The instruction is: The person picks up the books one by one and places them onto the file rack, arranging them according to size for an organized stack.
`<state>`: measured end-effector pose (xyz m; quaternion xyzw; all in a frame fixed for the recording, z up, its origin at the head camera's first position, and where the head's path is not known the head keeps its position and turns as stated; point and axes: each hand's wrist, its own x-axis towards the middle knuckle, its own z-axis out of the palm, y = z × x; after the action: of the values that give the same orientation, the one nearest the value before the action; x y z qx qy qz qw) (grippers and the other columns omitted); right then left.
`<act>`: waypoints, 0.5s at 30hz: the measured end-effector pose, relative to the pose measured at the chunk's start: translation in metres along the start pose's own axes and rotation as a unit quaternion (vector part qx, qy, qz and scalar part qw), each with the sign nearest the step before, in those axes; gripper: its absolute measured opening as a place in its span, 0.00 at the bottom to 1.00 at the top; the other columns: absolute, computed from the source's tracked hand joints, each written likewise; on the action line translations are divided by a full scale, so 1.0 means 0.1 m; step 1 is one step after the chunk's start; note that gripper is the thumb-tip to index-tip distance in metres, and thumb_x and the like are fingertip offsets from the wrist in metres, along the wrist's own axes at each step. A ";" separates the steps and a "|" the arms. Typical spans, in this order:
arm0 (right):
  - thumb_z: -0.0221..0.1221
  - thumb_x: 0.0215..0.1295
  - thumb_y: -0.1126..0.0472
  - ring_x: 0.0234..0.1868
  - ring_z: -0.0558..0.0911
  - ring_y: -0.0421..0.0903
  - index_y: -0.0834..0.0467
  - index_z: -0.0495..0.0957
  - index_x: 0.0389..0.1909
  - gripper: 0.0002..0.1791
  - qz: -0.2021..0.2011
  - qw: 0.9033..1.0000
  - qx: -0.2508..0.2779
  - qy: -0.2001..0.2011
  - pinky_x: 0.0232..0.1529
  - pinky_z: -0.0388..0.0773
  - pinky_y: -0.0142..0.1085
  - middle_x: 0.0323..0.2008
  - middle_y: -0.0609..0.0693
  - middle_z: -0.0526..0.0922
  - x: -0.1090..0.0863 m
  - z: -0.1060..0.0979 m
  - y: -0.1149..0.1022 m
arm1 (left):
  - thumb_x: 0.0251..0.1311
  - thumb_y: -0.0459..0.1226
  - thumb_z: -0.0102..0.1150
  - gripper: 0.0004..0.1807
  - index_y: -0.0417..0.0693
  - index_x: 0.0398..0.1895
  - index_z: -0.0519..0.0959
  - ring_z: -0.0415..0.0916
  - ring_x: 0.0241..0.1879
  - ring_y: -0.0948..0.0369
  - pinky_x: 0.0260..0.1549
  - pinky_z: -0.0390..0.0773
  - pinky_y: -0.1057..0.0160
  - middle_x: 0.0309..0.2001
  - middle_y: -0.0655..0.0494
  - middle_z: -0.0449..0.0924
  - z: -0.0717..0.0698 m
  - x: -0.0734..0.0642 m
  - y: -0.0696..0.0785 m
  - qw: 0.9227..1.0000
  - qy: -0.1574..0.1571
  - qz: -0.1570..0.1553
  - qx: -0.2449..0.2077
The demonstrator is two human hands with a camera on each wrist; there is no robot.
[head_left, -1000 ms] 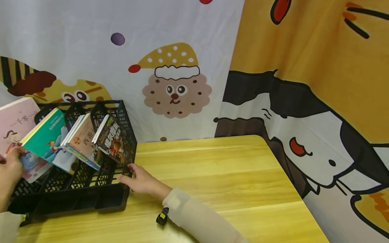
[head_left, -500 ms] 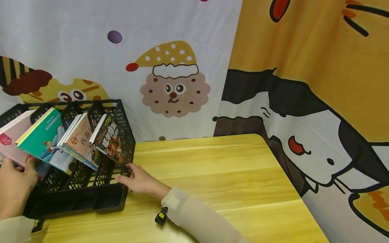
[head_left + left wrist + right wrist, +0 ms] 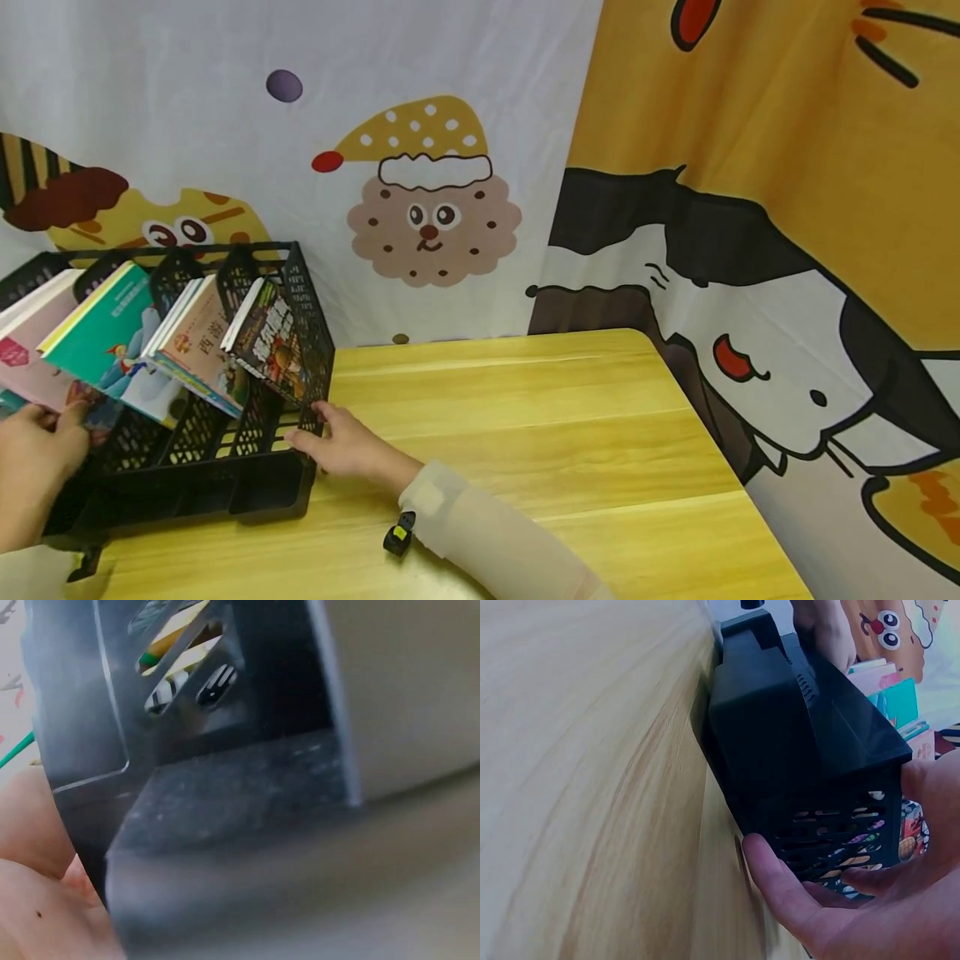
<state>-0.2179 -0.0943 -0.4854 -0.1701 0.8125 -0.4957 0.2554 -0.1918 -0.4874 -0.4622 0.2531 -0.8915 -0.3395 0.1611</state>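
A black plastic desktop book rack (image 3: 270, 492) with slotted dividers stands at the left in the head view. My left hand (image 3: 41, 458) holds the lower edge of a pink book (image 3: 33, 367) leaning in the leftmost compartment; its fingertips are partly hidden. My right hand (image 3: 345, 442) grips the rack's right side wall near the front corner, with the thumb towards the front in the head view. Rightward of the pink book lean a green book (image 3: 101, 333), several tan-fronted books (image 3: 202, 342) and a dark comic-style book (image 3: 270, 346). The left wrist view is mostly filled by the rack (image 3: 82, 697).
The rack rests on a yellow wood-grain table (image 3: 525, 433), whose surface extends to the right. A cartoon-printed curtain (image 3: 450, 67) hangs behind it and along the right side. Beside the right sleeve is a small black strap (image 3: 399, 533).
The pink book has come down into the leftmost compartment, carried by my left hand. In the last half second that hand has shifted slightly left. My right hand has stayed on the rack's side.
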 end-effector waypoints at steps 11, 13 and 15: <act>0.54 0.82 0.31 0.79 0.76 0.48 0.39 0.61 0.87 0.40 -0.005 1.000 -0.007 -0.001 0.76 0.77 0.47 0.81 0.50 0.71 0.03 -0.05 0.05 | 0.87 0.46 0.42 0.34 0.15 0.54 0.78 0.66 0.13 0.78 0.16 0.67 0.65 0.09 0.66 0.78 -0.04 0.04 0.08 0.996 -0.003 0.058 0.061; 0.55 0.82 0.31 0.75 0.79 0.48 0.40 0.60 0.87 0.40 -0.005 1.000 -0.004 0.000 0.77 0.77 0.46 0.82 0.50 0.71 0.03 -0.05 0.06 | 0.85 0.46 0.48 0.33 0.16 0.43 0.82 0.68 0.14 0.71 0.15 0.66 0.60 0.12 0.49 0.81 -0.05 0.03 0.07 0.992 0.026 0.089 0.086; 0.55 0.82 0.32 0.70 0.84 0.48 0.41 0.61 0.87 0.40 -0.004 1.000 0.005 0.000 0.73 0.80 0.45 0.82 0.50 0.72 0.03 -0.06 0.07 | 0.84 0.45 0.52 0.32 0.19 0.34 0.84 0.67 0.14 0.66 0.14 0.64 0.58 0.17 0.35 0.83 -0.05 0.01 0.06 0.988 0.053 0.103 0.104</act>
<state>-0.2240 -0.0877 -0.4902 -0.1722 0.8092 -0.5011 0.2540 -0.1921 -0.4865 -0.4549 0.1929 -0.9336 -0.2124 0.2149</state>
